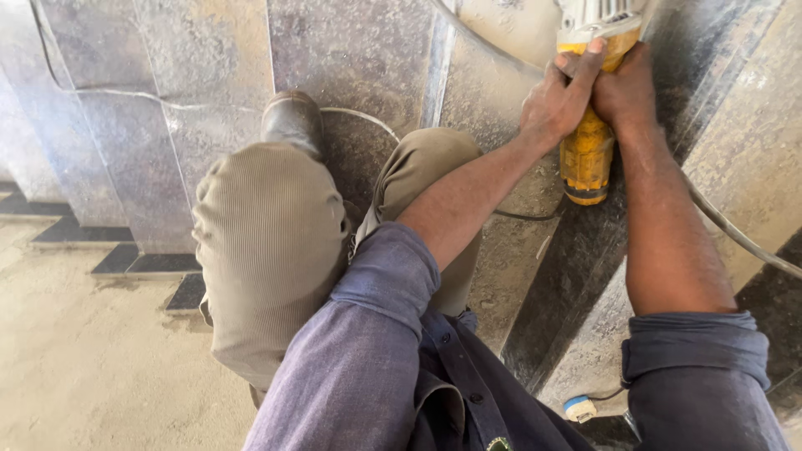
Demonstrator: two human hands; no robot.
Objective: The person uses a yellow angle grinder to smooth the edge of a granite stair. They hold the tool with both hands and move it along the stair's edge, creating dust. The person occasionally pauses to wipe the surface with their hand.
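A yellow handheld power tool (588, 150), with a grey head at the top edge, is held over dusty stone floor slabs (359, 58). My left hand (558, 96) wraps its body from the left, fingers over the top. My right hand (625, 88) grips it from the right. Both forearms are bare below rolled blue sleeves. The tool's working end is cut off by the top of the view.
My bent knees in tan trousers (267, 242) and a dark shoe (292, 121) rest on the slabs. A grey cable (735, 234) runs off to the right, another thin cable (359, 117) curves by the shoe. A small white and blue plug (579, 407) lies below. Black inlay strips (125, 259) border the beige floor at left.
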